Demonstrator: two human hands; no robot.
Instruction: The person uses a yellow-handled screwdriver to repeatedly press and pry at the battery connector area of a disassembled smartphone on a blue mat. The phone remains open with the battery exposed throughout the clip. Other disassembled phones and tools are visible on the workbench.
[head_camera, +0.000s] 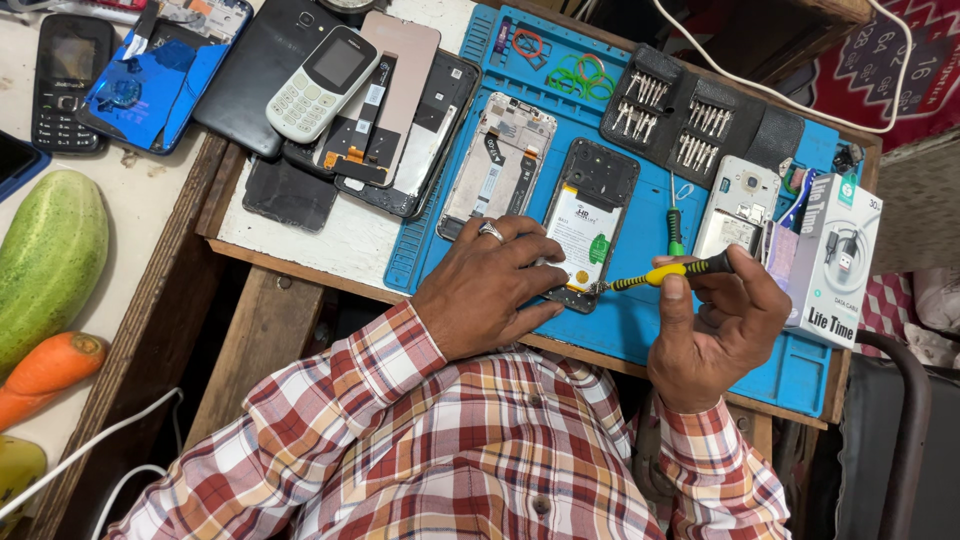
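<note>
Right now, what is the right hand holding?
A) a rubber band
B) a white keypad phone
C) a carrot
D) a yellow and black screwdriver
D: the right hand pinches a yellow and black screwdriver, its tip at the bottom edge of the opened phone that the left hand steadies on the blue mat.

left hand (487, 288) steadies opened phone (588, 225) | right hand (722, 318) holds yellow screwdriver (668, 273) at its corner
</note>
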